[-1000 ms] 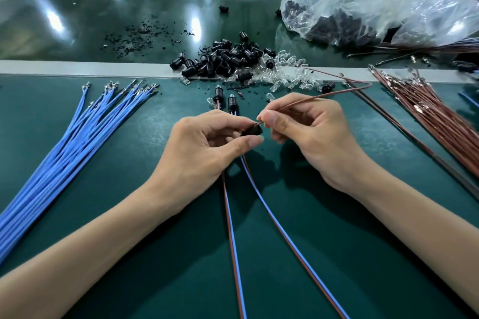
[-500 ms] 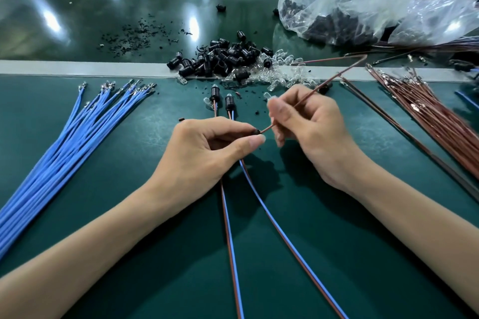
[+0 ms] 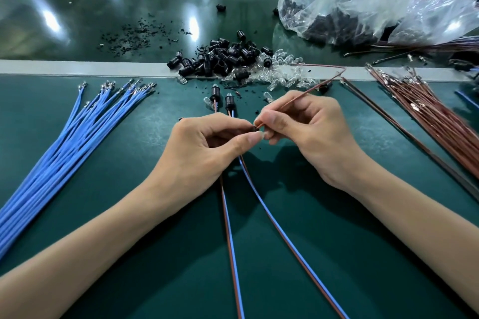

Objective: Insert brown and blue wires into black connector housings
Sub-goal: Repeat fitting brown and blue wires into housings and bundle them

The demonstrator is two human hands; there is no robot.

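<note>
Hands together at frame centre.
Left hand (image 3: 204, 147) pinches black housing (image 3: 255, 129); right hand (image 3: 313, 134) pinches brown wire (image 3: 311, 90) touching it.

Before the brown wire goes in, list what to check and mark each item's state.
1. Left hand pinches the black housing between thumb and forefinger: ok.
2. Right hand pinches the brown wire close to its near end: ok.
3. Wire end lined up with the housing's cavity: cannot tell, the fingertips hide it.
4. Far end of the brown wire free to follow: cannot tell, it bends back over the clear bulbs.
5. Blue wire bundle lies on the mat beside the left hand for the following insertion: ok.
</note>
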